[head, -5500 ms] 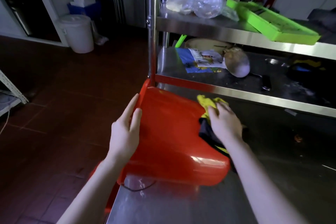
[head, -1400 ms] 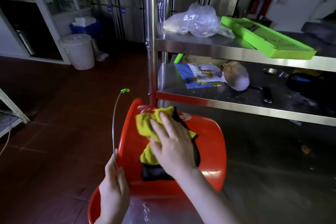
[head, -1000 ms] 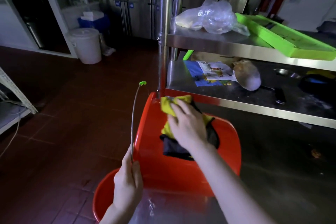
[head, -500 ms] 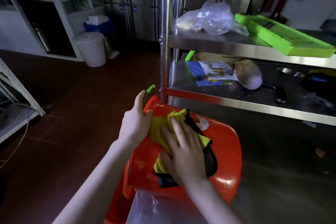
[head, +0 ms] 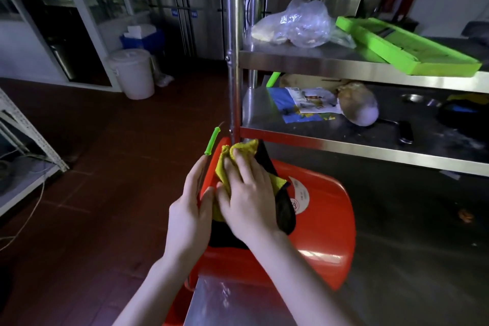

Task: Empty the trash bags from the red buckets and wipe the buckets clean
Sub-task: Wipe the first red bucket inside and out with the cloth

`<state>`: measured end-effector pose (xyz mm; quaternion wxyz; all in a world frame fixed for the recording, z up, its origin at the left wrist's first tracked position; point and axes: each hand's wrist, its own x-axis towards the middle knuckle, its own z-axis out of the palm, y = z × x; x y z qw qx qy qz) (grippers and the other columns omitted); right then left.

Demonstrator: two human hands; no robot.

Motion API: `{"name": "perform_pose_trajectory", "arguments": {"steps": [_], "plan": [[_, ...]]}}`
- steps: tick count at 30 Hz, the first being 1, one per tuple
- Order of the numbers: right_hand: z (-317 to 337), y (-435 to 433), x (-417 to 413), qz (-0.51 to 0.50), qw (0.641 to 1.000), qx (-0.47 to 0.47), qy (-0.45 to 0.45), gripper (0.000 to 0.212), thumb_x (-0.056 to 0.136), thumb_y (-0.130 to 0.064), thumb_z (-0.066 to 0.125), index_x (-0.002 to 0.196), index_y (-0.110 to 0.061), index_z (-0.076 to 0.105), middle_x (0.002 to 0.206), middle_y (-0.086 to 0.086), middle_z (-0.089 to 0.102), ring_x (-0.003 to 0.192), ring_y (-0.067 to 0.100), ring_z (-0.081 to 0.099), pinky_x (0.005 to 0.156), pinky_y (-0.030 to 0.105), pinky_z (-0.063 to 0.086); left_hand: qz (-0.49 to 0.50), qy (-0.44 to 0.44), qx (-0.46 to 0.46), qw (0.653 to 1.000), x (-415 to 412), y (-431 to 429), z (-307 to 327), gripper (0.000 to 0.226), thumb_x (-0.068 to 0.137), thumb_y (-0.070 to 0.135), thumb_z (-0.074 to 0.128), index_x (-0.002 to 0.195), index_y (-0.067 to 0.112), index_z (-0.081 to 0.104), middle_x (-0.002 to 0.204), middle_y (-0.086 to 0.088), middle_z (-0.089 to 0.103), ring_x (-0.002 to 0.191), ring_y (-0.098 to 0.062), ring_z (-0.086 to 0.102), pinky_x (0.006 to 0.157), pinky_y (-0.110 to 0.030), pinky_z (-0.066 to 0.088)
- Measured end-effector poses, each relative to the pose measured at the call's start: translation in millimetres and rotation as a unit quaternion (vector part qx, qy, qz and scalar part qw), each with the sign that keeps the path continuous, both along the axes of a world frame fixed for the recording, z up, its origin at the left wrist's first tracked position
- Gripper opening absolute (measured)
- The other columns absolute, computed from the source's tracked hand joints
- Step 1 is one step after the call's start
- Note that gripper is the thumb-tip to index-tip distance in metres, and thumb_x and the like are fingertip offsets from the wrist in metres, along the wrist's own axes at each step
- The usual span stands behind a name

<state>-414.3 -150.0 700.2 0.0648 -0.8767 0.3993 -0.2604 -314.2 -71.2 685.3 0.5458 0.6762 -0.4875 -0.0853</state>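
On the counter [head: 410, 259], your red bucket [head: 322, 233] lies tipped, mouth toward you, base pointing away. Your left grip [head: 189, 214] clasps its left edge; your right grip [head: 248, 201], fingers flat, presses the cloth [head: 238, 148] directly beneath it.

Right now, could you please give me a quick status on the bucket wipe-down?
Left grip holds bucket rim. Right grip flat, pressing cloth on bucket wall. Shelf post right by rim; contact unclear.
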Motion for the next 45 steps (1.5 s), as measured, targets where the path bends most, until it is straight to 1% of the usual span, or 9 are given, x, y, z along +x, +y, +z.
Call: {"name": "perform_pose_trajectory", "arguments": {"steps": [7, 11, 14, 19, 23, 29, 35, 38, 45], "plan": [[-21, -54, -110, -0.154, 0.988, 0.028, 0.017, 0.048, 0.095, -0.041, 0.041, 0.133, -0.019, 0.057, 0.149, 0.002, 0.043, 0.127, 0.028, 0.051, 0.106, 0.038, 0.039, -0.025, 0.038, 0.017, 0.999, -6, 0, -3, 0.055, 0.099, 0.028, 0.05, 0.138, 0.061, 0.031, 0.089, 0.017, 0.068, 0.051, -0.023, 0.067, 0.05, -0.043, 0.058], [-23, -85, -163, -0.261, 0.958, 0.118, -0.001, 0.043, 0.097, -0.036, 0.037, 0.132, -0.021, 0.057, 0.15, 0.0, 0.041, 0.132, 0.026, 0.045, 0.106, 0.039, 0.037, -0.041, 0.005, -0.016, 0.999, -23, -5, -15, 0.057, 0.099, 0.024, 0.051, 0.141, 0.057, 0.031, 0.083, 0.022, 0.067, 0.055, -0.012, 0.064, 0.054, -0.025, 0.056], [-9, -72, -129, -0.196, 0.981, 0.014, -0.003, 0.049, 0.09, -0.038, 0.037, 0.128, -0.017, 0.062, 0.145, 0.0, 0.049, 0.127, 0.025, 0.051, 0.104, 0.038, 0.04, -0.066, -0.013, -0.039, 0.997, -53, -14, -27, 0.058, 0.097, 0.023, 0.05, 0.144, 0.051, 0.03, 0.085, 0.014, 0.067, 0.057, 0.004, 0.058, 0.055, -0.009, 0.044], [-10, -40, -63, -0.059, 0.997, -0.052, -0.012, 0.049, 0.094, -0.041, 0.043, 0.135, -0.016, 0.056, 0.151, 0.004, 0.04, 0.136, 0.03, 0.04, 0.11, 0.044, 0.035, -0.034, -0.048, -0.049, 0.997, -45, -15, -36, 0.055, 0.099, 0.027, 0.051, 0.144, 0.05, 0.03, 0.139, 0.024, 0.049, 0.121, 0.005, 0.053, 0.095, -0.013, 0.045], [-18, -60, -98, -0.103, 0.994, -0.045, -0.009, 0.047, 0.093, -0.041, 0.044, 0.132, -0.019, 0.058, 0.148, 0.004, 0.045, 0.125, 0.027, 0.052, 0.104, 0.04, 0.042, -0.003, -0.052, 0.014, 0.999, -28, 1, -49, 0.051, 0.094, 0.035, 0.047, 0.136, 0.061, 0.032, 0.115, -0.004, 0.068, 0.087, -0.029, 0.072, 0.068, -0.039, 0.059], [-13, -110, -160, -0.285, 0.943, 0.168, 0.025, 0.04, 0.096, -0.043, 0.033, 0.122, -0.025, 0.057, 0.143, -0.002, 0.048, 0.122, 0.027, 0.051, 0.101, 0.038, 0.039, 0.007, -0.062, 0.067, 0.996, -31, 34, -65, 0.054, 0.086, 0.043, 0.049, 0.134, 0.063, 0.033, 0.112, 0.001, 0.071, 0.074, -0.018, 0.073, 0.059, -0.031, 0.057], [-4, -47, -75, -0.089, 0.996, -0.019, -0.001, 0.05, 0.087, -0.038, 0.046, 0.132, -0.02, 0.058, 0.144, 0.003, 0.049, 0.124, 0.029, 0.052, 0.102, 0.043, 0.042, -0.023, -0.054, 0.095, 0.994, -23, 31, -49, 0.063, 0.088, 0.03, 0.057, 0.125, 0.072, 0.029, 0.104, 0.015, 0.07, 0.065, 0.002, 0.068, 0.058, -0.023, 0.055], [-14, -22, -68, -0.062, 0.996, -0.06, -0.002, 0.053, 0.088, -0.04, 0.049, 0.137, -0.021, 0.053, 0.15, 0.004, 0.04, 0.134, 0.03, 0.042, 0.108, 0.047, 0.037, -0.035, -0.007, 0.078, 0.996, -22, 13, -8, 0.05, 0.089, 0.044, 0.05, 0.132, 0.063, 0.031, 0.098, 0.032, 0.067, 0.08, 0.008, 0.066, 0.065, -0.009, 0.05], [-37, 4, -82, -0.014, 0.994, -0.107, -0.018, 0.063, 0.078, -0.037, 0.057, 0.14, -0.027, 0.049, 0.152, 0.002, 0.038, 0.141, 0.028, 0.033, 0.113, 0.048, 0.03, -0.044, -0.084, 0.222, 0.97, -30, -78, 66, 0.06, 0.099, 0.03, 0.046, 0.15, 0.038, 0.015, 0.1, -0.015, 0.065, 0.081, -0.034, 0.066, 0.076, -0.046, 0.056]]}}
